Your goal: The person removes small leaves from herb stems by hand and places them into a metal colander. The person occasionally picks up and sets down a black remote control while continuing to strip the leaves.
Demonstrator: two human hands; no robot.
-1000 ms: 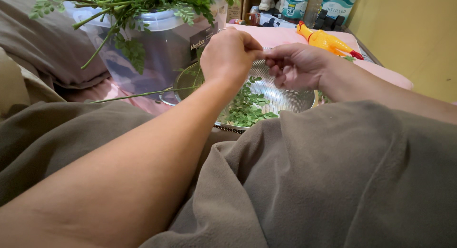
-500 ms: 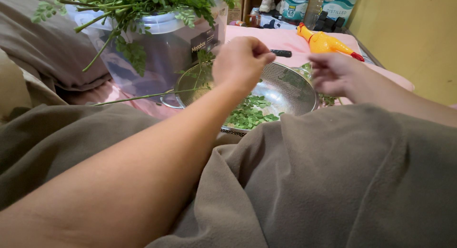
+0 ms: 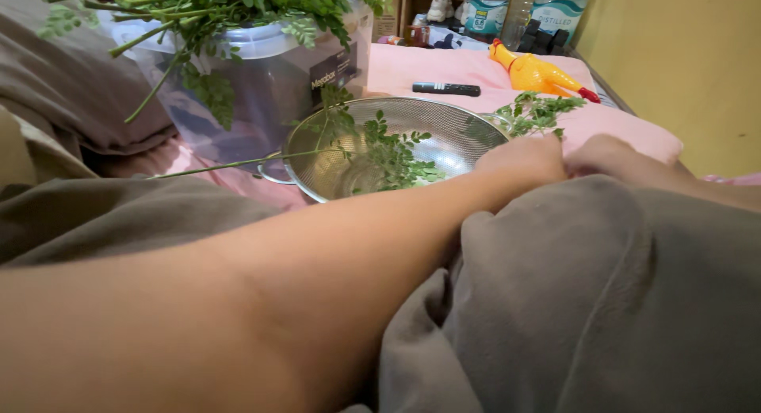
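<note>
- The left hand (image 3: 523,158) has dropped from above the colander (image 3: 444,131) to the blanket's (image 3: 571,302) edge, just right of the colander's rim.
- Only its back shows; I cannot tell whether its fingers are curled or spread, or whether they hold anything.
- The right hand (image 3: 606,155) has come down too, and now lies beside the left, touching or nearly so; the blanket hides its fingers, so its state cannot be told either.
- A half second ago the left hand was raised and pinched shut, and the right hovered apart from it with loose fingers.
- The colander, before partly blocked by the left hand, now shows a leafy sprig (image 3: 392,155) lying across its bowl, with a long stem (image 3: 238,161) running out over the left rim.
- More sprigs (image 3: 539,110) lie on the pink bedding (image 3: 626,131) just beyond the hands.
- The bin (image 3: 261,80) topped with branches (image 3: 230,5), the remote (image 3: 445,89) and the yellow toy (image 3: 535,70) sit as before.
</note>
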